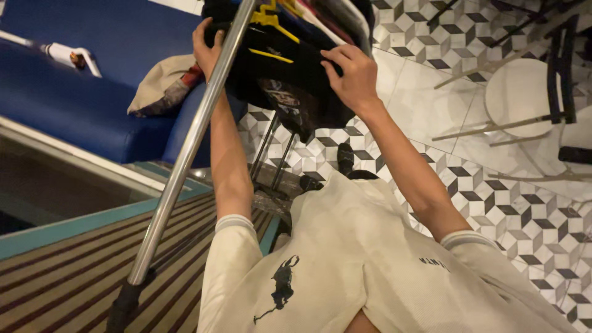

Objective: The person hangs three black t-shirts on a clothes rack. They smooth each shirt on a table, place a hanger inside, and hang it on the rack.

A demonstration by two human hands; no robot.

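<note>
A black printed T-shirt [290, 86] hangs on a yellow hanger [271, 21] among other clothes on a rack. My left hand [206, 46] grips the shirt's left shoulder, partly behind the rack's slanted chrome pole [185, 154]. My right hand [350, 74] pinches the shirt's right shoulder edge with fingers curled on the cloth. Both arms stretch up and forward from my cream T-shirt [345, 265].
A blue padded bench [92, 80] with a beige cushion [163, 83] stands at left, above a striped carpet [74, 271]. Patterned tile floor [530, 216] spreads right, with a round white table [524, 92] and dark chair frames. The rack's thin legs [271, 154] stand just ahead.
</note>
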